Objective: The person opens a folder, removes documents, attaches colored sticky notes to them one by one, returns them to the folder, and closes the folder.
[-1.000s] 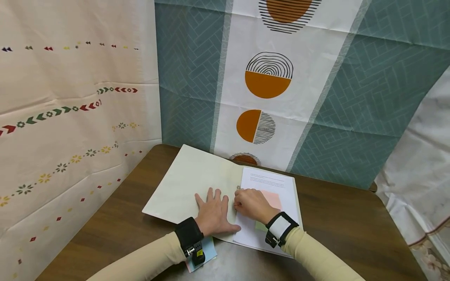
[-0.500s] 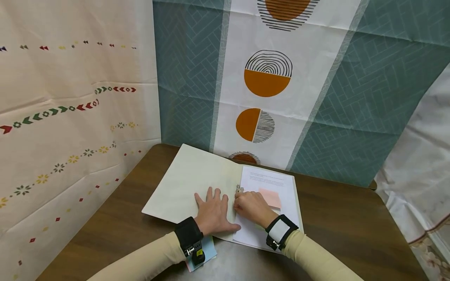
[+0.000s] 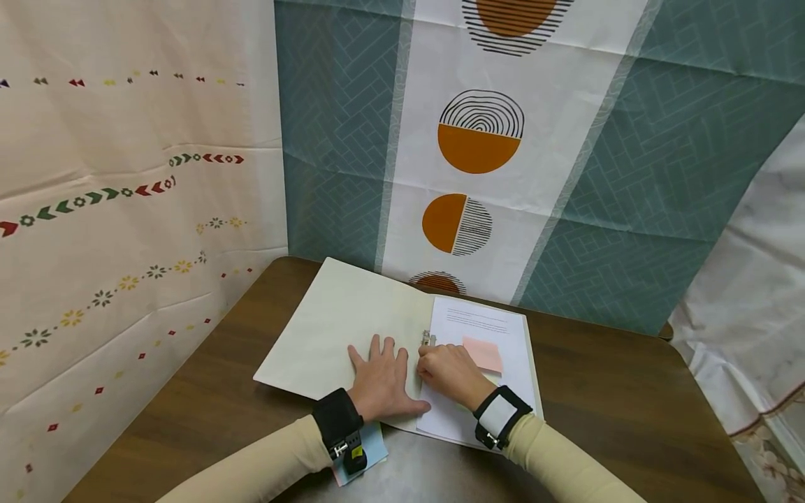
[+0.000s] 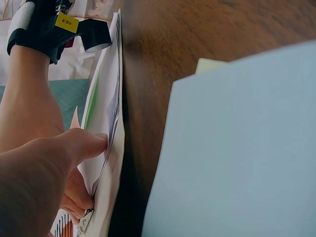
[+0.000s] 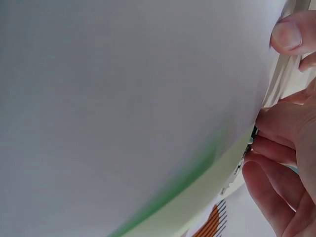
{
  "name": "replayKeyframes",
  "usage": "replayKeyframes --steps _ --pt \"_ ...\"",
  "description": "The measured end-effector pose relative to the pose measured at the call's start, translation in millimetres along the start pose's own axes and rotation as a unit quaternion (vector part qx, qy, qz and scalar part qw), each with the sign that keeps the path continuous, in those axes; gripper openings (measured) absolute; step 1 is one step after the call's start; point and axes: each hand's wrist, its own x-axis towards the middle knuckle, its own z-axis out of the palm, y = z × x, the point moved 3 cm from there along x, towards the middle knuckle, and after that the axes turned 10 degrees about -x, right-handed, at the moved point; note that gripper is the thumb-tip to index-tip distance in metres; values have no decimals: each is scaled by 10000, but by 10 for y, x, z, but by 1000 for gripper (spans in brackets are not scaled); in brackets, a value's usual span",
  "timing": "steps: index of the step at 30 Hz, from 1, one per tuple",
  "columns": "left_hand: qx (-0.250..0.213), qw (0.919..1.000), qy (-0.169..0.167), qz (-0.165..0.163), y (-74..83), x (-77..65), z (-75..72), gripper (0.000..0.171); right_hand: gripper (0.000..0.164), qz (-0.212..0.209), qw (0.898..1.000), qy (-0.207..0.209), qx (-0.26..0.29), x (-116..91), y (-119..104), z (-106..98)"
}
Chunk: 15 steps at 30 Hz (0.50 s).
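A cream folder [image 3: 352,314] lies spread on the table, with printed white sheets [image 3: 468,314] on its right side. My left hand [image 3: 382,384] rests on the left cover, fingers spread, thumb touching the sheets' edge near the spine. My right hand [image 3: 454,374] is curled at the spine, fingertips at a metal fastener [image 3: 428,338]. The right wrist view has that fastener [image 5: 251,138] partly hidden between thumb and fingers. A pink sticky note [image 3: 483,354] sits on the top sheet. A green note [image 5: 192,192] shows in the right wrist view.
Under my left wrist lies a light blue paper pad [image 3: 374,447], with other colours at its edges; it fills much of the left wrist view. The brown wooden table [image 3: 604,391] meets a patterned curtain [image 3: 352,140] at the back.
My right hand has moved slightly down along the spine, so more of the fastener and pink note shows. The left hand stays in place.
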Motion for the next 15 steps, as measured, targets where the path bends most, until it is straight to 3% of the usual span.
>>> replayKeyframes --steps 15 --pt "41 10000 -78 -30 20 -8 -23 105 7 686 9961 -289 477 -33 38 -96"
